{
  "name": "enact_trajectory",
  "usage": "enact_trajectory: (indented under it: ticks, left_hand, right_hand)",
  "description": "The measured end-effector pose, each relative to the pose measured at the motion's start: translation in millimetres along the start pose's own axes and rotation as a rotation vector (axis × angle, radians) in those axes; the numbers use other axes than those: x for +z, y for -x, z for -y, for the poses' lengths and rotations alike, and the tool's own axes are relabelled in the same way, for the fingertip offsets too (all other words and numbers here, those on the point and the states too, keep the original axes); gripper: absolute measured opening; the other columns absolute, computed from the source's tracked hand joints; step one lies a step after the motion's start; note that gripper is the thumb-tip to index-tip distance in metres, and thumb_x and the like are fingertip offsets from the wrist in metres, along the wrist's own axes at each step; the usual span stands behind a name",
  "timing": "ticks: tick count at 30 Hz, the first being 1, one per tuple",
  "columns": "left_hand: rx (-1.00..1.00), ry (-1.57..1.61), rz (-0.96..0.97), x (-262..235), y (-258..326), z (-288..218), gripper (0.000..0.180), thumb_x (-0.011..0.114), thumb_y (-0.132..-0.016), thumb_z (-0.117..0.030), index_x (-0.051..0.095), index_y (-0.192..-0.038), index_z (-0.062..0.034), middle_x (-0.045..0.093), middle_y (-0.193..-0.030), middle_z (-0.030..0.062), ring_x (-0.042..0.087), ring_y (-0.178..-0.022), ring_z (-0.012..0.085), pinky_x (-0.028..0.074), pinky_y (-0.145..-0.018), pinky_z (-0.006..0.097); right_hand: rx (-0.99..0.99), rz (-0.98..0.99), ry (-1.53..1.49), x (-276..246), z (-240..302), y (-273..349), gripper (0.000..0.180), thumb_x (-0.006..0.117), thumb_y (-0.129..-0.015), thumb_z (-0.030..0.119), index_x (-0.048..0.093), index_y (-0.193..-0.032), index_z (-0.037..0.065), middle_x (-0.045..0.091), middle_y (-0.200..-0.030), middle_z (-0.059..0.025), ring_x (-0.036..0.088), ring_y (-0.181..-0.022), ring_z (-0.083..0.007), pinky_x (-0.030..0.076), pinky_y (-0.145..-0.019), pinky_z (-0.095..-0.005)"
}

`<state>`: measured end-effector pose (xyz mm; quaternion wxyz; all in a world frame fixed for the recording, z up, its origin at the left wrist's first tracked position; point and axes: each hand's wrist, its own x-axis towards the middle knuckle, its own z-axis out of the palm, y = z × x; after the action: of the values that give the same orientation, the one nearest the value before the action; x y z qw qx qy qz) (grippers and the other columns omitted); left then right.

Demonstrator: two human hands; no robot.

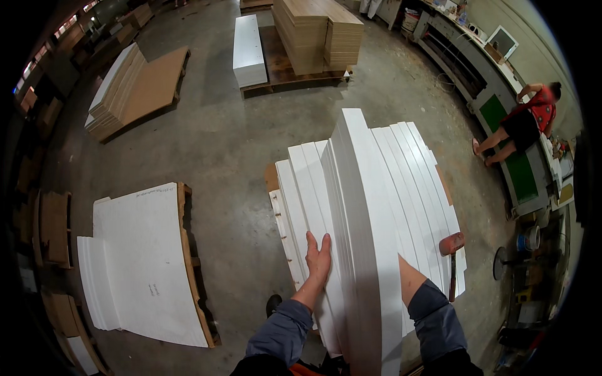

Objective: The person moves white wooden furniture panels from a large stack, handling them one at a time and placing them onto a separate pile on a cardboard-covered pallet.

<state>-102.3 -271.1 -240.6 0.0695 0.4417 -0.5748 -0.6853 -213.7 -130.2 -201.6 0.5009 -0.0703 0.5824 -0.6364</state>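
Observation:
A tall stack of narrow white boards [370, 250] stands on edge in front of me, on a wider pile of white boards [417, 188]. My left hand [318, 255] is at the left side of the upright stack, its thumb and a finger stretched out and apart. It appears to touch the boards there; its other fingers are hard to make out. From the right, my right forearm reaches behind the upright stack, which hides my right hand. A mallet [452, 244] with a reddish head and dark handle lies on the pile to the right.
To the left, white panels [150, 263] lie on a wooden pallet. Farther off are a pallet of brown boards [147, 88] and a tall stack of wood-coloured boards [307, 37] beside a white stack [249, 53]. A person in red [533, 113] stands at a long workbench [495, 106].

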Motion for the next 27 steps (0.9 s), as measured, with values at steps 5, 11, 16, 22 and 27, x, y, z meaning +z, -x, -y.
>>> enact_trajectory:
  ticks: [5,11,16,22,27]
  left_hand:
    - [0.036,0.001,-0.002,1.6,5.2,-6.9,0.08,0.053,-0.088,-0.04,0.011,-0.141,0.0032,0.018,-0.146,0.0213,0.019,-0.136,0.0247,0.017,-0.108,0.027]
    - [0.037,-0.003,-0.012,-0.3,5.5,-5.5,0.08,0.052,-0.088,-0.041,0.011,-0.141,0.0038,0.018,-0.146,0.0213,0.018,-0.136,0.0252,0.017,-0.108,0.028]
    - [0.052,-0.037,-0.021,10.1,5.8,-6.0,0.078,0.05,-0.089,-0.043,0.013,-0.14,0.0038,0.019,-0.146,0.0202,0.019,-0.136,0.0253,0.018,-0.108,0.028]
    - [0.011,0.027,-0.042,-4.1,6.2,-5.9,0.072,0.045,-0.091,-0.044,0.02,-0.139,0.0032,0.02,-0.147,0.0176,0.017,-0.137,0.0248,0.014,-0.11,0.029]
    - [0.027,0.07,-0.035,2.7,7.7,-9.9,0.067,0.041,-0.093,-0.041,0.019,-0.14,0.0021,0.02,-0.147,0.0166,0.017,-0.137,0.024,0.014,-0.11,0.028]
  right_hand:
    - [-0.02,0.007,0.034,1.0,-1.7,-2.8,0.043,0.051,-0.089,0.037,0.053,-0.119,0.006,0.06,-0.113,-0.0065,0.056,-0.103,-0.0193,0.045,-0.087,-0.0319]
    - [-0.044,0.023,0.079,8.3,-6.2,-12.0,0.041,0.052,-0.089,0.035,0.054,-0.118,0.006,0.06,-0.113,-0.0066,0.056,-0.102,-0.0195,0.046,-0.086,-0.0317]
    - [-0.085,0.015,0.166,3.8,-7.8,-13.5,0.039,0.052,-0.09,0.033,0.054,-0.118,0.006,0.06,-0.112,-0.0068,0.057,-0.102,-0.0196,0.046,-0.086,-0.0315]
    - [-0.062,0.063,0.092,21.6,-13.5,-21.2,0.034,0.054,-0.088,0.022,0.054,-0.117,0.006,0.061,-0.111,-0.0081,0.058,-0.1,-0.019,0.046,-0.086,-0.0304]
    - [-0.047,0.023,0.033,27.0,-7.8,-16.3,0.032,0.055,-0.087,0.02,0.055,-0.116,0.006,0.061,-0.11,-0.0098,0.058,-0.1,-0.0185,0.046,-0.087,-0.0304]
